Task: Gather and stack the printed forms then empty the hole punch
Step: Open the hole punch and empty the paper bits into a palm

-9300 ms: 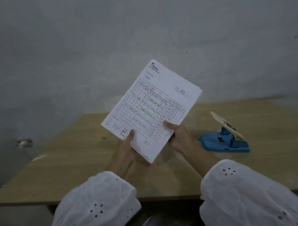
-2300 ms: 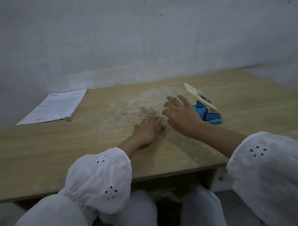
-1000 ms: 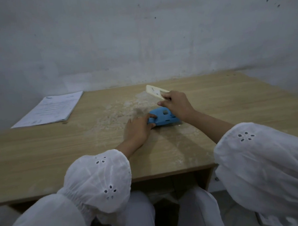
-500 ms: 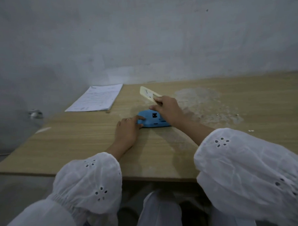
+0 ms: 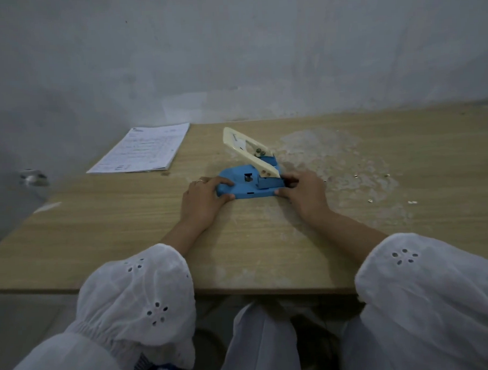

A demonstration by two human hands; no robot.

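- At mid-table in the head view, the punch (image 5: pixel 245 184) sits flat on its blue base. Its cream lever (image 5: pixel 247 148) is tilted up and back toward the wall.
- I see the left hand (image 5: pixel 203 200) gripping the base's left end, fingers curled over the top and thumb on the near edge.
- I see the right hand (image 5: pixel 304 194) gripping the right end below the lever's hinge, thumb on the near edge and fingers curled round the far side.
- At the table's (image 5: pixel 267 239) far left, the forms (image 5: pixel 140 150) lie in one stack, well apart from the punch, with neither hand on them. I judge the gathering done and the emptying still to do.
- I judge the punch rigid, small and light enough to lift easily, though its smooth shell could slip.
- I would hold it by the base sides, as both hands do now. The lever pivots, so it makes a poor handle.
- I cannot see the underside, so I cannot tell how the waste tray comes off.
- A few pale bits (image 5: pixel 370 201) lie right of the punch. If they are punchings, they are light and would scatter easily.
- On the forms I make out a logo at one corner and a printed grid, both too small to read. The lever bears a faint mark I cannot read, and I see no brand.
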